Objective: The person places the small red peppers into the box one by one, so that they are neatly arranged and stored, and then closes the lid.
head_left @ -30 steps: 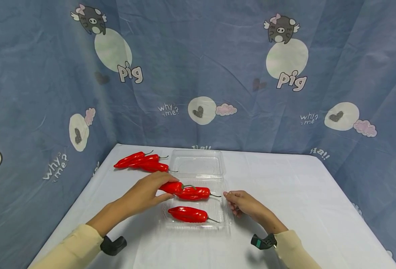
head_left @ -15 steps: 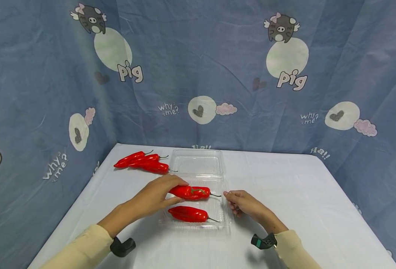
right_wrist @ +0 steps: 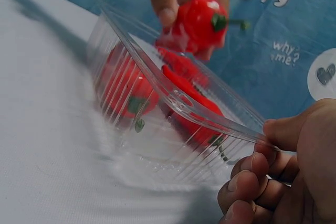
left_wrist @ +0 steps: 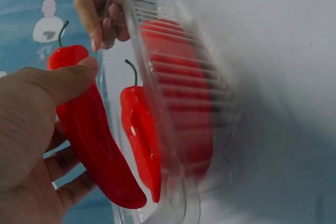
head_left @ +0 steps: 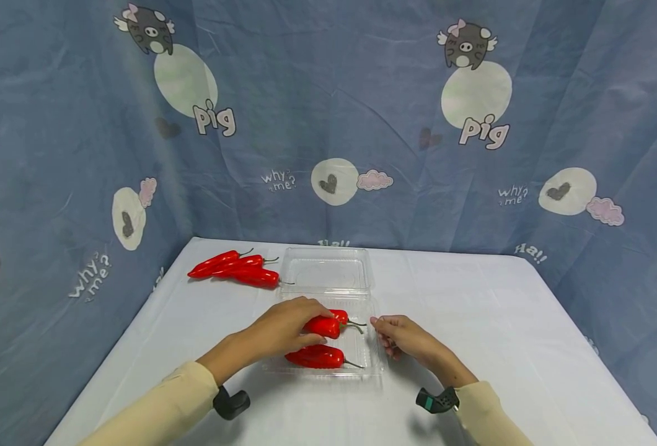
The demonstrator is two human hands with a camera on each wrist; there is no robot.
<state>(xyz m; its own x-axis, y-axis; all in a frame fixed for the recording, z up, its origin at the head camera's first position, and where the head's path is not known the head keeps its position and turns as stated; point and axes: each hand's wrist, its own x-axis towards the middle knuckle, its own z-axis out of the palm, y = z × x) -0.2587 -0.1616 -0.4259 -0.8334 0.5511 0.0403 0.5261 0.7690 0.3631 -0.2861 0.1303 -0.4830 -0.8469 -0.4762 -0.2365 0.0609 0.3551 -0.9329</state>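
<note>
In the head view my left hand grips a red chili pepper above a clear plastic clamshell box. The left wrist view shows the held pepper between thumb and fingers, stem upward. One red pepper lies at the back of the box, partly covered by the held one. Another pepper lies near the front wall, its tip behind my left thumb. My right hand pinches the box's right rim between thumb and index finger, the other fingers curled beneath.
The box's hinged lid lies folded back behind it. Three more red peppers lie together at the back left of the white table. A blue printed curtain hangs behind and at the sides.
My left hand has carried the held pepper rightward and slightly toward me over the box, between the two peppers inside. My right hand has stayed at the rim.
</note>
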